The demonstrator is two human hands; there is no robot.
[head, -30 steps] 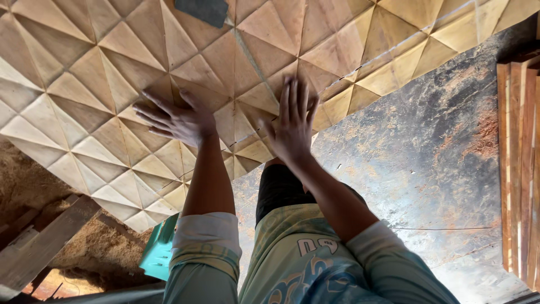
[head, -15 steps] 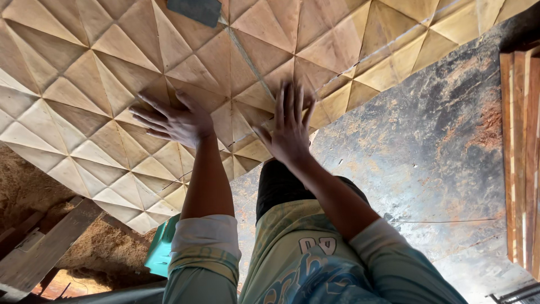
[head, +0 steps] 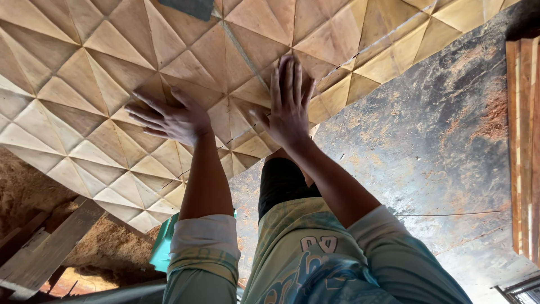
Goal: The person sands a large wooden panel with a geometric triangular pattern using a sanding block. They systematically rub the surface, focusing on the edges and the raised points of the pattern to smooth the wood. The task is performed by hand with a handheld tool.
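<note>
A large pale wooden panel point(head: 73, 84), carved into raised triangular facets, lies across a dark worktable point(head: 427, 146) and overhangs its left edge. My left hand point(head: 169, 119) rests flat on the panel with fingers spread toward the left. My right hand point(head: 288, 107) lies palm down on the facets near the panel's lower edge, fingers pointing away from me. Neither hand holds anything. A seam runs through the panel between the two hands.
A dark rectangular sanding block point(head: 188, 8) sits on the panel at the top edge. Reddish wooden strips point(head: 524, 141) are stacked at the right. Sawdust point(head: 28, 188), a plank point(head: 48, 247) and a green object point(head: 163, 247) lie on the floor lower left.
My right hand has slid further up the panel, away from me. My left hand has stayed in nearly the same spot.
</note>
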